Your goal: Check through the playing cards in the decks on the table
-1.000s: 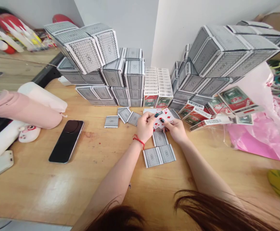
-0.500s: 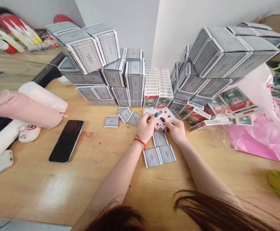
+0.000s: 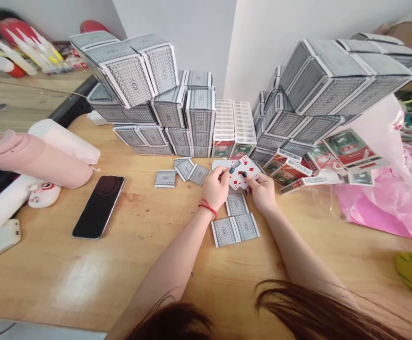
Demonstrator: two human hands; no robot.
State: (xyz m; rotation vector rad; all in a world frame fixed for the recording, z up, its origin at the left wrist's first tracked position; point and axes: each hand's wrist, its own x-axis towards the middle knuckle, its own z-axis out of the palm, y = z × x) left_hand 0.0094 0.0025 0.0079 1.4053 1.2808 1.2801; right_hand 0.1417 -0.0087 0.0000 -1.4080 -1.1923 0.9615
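Now the left hand (image 3: 215, 187) and right hand (image 3: 262, 191) pinch playing cards (image 3: 243, 172) fanned wider.

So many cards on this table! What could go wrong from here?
The five of diamonds, held between the left hand and right hand, could slip onto the back-up cards below and get mixed in. The tall stack of card packs on the right leans outward and might topple onto the loose packs.

Light: we see bright, even daylight.
Glare: one pale patch on the wooden table (image 3: 78, 283), near.
Edges: we see the card stacks (image 3: 344, 78) bent; far left is blurred.
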